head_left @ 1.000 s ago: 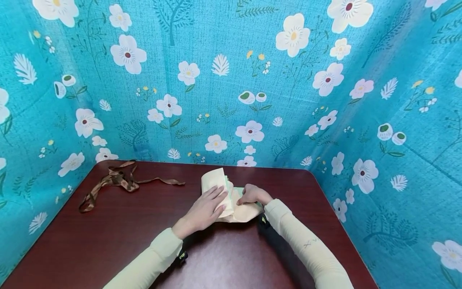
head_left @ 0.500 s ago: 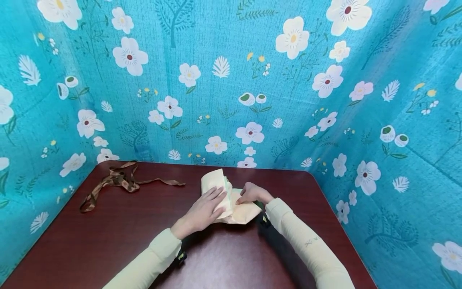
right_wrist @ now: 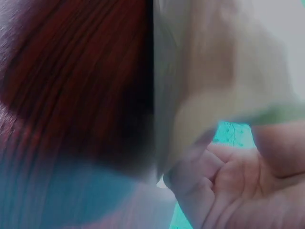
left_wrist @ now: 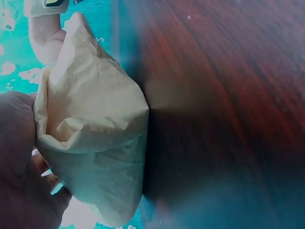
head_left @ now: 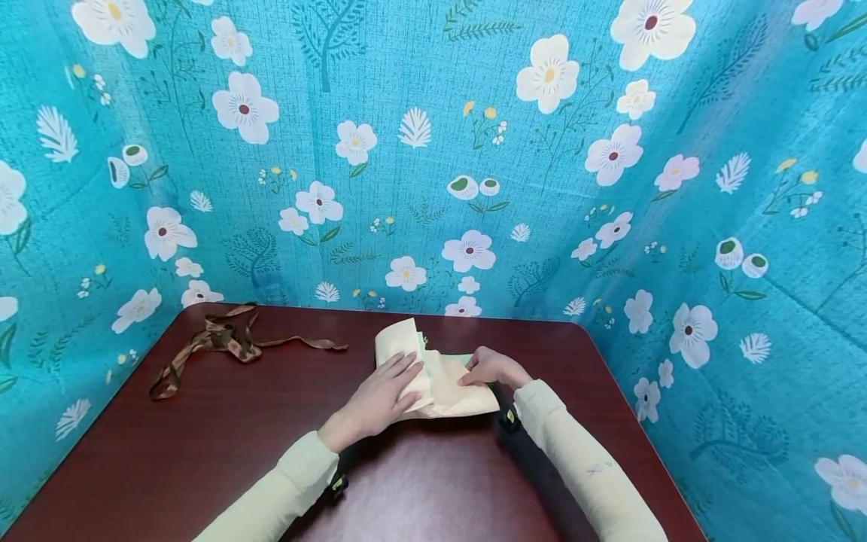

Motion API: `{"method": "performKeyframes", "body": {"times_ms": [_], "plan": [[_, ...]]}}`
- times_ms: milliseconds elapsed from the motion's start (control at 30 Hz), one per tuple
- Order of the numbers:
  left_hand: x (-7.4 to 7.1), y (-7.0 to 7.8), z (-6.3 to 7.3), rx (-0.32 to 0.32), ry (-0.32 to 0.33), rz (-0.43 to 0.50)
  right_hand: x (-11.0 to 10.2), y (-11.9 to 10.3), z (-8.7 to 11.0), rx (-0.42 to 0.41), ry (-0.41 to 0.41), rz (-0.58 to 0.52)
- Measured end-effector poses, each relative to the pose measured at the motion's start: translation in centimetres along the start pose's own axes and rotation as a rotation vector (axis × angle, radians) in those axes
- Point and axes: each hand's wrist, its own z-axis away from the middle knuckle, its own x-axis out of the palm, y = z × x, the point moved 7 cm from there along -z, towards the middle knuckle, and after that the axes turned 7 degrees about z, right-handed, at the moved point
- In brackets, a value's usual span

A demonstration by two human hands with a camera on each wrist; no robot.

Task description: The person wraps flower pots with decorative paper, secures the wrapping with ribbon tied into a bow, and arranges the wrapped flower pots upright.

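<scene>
A cream sheet of wrapping paper with a pale green layer showing at its edges lies folded and crumpled near the far side of the table. My left hand rests with extended fingers on its raised left flap. In the left wrist view the paper bulges beside the palm, with a rolled edge. My right hand pinches the right part of the sheet between thumb and curled fingers. From the right wrist view, the fingers bend at the paper's edge, and the paper is blurred. What lies inside the folds is hidden.
A brown satin ribbon lies in loose loops at the far left of the dark red table, one end trailing toward the paper. A blue flowered cloth hangs behind and at both sides of the table.
My right hand has moved a little to the right, and the right part of the paper has spread out that way with it. The left hand stays nearly still on the flap.
</scene>
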Motion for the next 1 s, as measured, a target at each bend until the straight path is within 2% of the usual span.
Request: {"method": "performKeyframes", "body": {"times_ms": [333,600,800,1000], "plan": [[0.3,0.2,-0.3,0.03,0.04,-0.043,-0.1,2.0,0.6,0.021,0.031,-0.054],[0.4,0.9,-0.5,0.037,-0.01,-0.047,-0.6,3.1,1.4,0.084,0.112,-0.041],[0.2,1.1,-0.5,0.045,-0.001,-0.039,-0.2,3.4,1.3,0.101,0.124,-0.073],[0.7,1.0,-0.6,0.029,-0.02,-0.038,-0.1,3.3,1.2,0.147,0.169,0.051]]}}
